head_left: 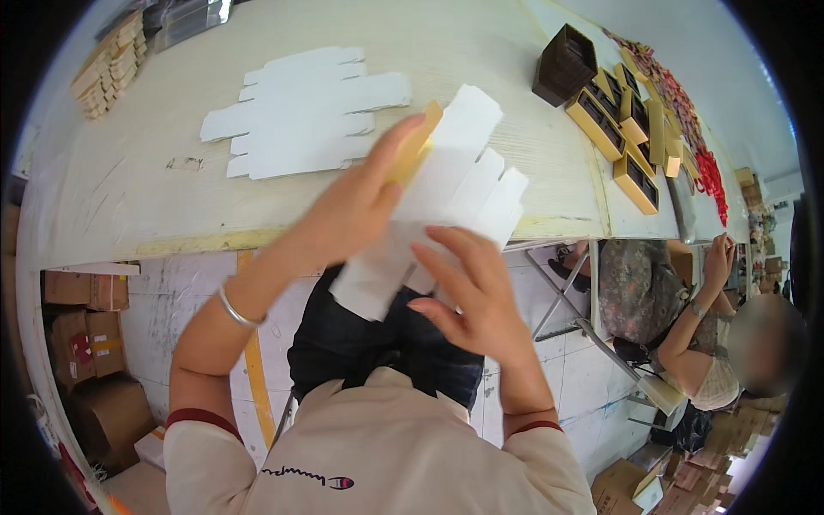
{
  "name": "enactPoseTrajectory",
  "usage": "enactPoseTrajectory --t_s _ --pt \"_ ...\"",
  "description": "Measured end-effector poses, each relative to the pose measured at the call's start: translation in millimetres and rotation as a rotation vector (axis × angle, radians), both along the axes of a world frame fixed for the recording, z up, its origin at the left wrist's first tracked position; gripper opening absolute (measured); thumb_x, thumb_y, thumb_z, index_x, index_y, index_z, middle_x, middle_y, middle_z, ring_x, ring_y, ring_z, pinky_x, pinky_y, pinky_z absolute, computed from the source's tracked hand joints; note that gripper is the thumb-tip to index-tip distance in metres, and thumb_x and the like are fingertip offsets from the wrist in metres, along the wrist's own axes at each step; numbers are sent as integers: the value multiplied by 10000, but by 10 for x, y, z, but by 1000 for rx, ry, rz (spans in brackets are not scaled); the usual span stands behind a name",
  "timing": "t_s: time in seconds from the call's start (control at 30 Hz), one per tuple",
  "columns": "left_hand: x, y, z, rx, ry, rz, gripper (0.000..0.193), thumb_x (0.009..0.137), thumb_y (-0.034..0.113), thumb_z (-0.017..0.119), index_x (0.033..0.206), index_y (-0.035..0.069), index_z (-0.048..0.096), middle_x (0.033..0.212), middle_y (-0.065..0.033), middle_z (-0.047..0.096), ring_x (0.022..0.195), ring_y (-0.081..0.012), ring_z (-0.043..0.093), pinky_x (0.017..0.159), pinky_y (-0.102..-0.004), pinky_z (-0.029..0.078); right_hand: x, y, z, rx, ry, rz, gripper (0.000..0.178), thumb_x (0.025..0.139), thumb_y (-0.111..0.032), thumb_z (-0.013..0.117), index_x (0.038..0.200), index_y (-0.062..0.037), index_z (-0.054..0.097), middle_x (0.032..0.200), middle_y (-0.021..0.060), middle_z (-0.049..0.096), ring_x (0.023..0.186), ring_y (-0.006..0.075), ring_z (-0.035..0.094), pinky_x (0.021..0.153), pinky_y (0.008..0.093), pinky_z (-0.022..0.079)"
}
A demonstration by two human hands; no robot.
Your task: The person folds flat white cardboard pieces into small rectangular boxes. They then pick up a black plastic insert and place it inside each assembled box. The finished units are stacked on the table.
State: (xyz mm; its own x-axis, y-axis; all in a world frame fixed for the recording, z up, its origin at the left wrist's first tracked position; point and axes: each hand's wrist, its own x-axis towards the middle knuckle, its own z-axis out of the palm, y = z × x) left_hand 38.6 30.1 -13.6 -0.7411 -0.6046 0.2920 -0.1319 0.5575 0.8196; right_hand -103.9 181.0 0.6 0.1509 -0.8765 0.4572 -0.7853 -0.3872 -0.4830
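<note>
A die-cut cardboard box blank [451, 184], white inside and gold on its outer face, slants across the table's front edge, its lower end over my lap. My left hand [356, 202] grips its left side, where a gold panel [419, 142] is folded up under the fingers. My right hand [476, 296] has its fingers spread, and the fingertips rest on or just over the white face; contact is hard to tell. Beyond my left hand, white box blanks [296, 112] lie flat on the table, seemingly in a pile.
Gold boxes with dark inserts [635, 116] and a stack of dark brown trays [566, 64] stand at the right. Red ribbons [711, 184] lie beyond. Wooden pieces [112, 64] are stacked far left. Another person's hand [719, 257] is at the table's right edge.
</note>
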Motion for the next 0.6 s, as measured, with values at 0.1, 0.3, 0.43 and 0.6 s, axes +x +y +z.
enactPoseTrajectory --t_s 0.1,0.3,0.43,0.6 --pt "68 -287 246 255 -319 -28 586 882 -7 445 1439 101 300 1184 -154 584 968 -247 592 888 -355 436 -274 56 -111 -64 276 -26 426 765 -214 721 1161 -83 635 1248 164 544 1104 341 546 952 460 418" --pt "-73 -413 4 -319 -300 -143 461 855 0 467 1305 87 518 1041 -114 573 952 -271 566 841 -356 449 -430 -135 -314 -82 268 33 280 737 -74 703 1013 -69 653 936 89 602 902 283 577 783 394 440" --pt "-121 -383 65 -327 -409 -193 460 833 -21 494 1276 88 548 1024 -110 556 948 -270 554 822 -361 452 -282 -554 -102 71 47 -29 162 750 -54 698 898 -50 631 759 66 540 747 284 535 673 391 395" --pt "-110 -383 30 -209 -284 -106 451 808 -42 533 1230 115 557 996 -78 548 886 -265 551 773 -356 454 -276 -514 -276 -284 333 73 239 730 -98 702 957 -65 633 1071 127 562 923 274 559 808 403 431"
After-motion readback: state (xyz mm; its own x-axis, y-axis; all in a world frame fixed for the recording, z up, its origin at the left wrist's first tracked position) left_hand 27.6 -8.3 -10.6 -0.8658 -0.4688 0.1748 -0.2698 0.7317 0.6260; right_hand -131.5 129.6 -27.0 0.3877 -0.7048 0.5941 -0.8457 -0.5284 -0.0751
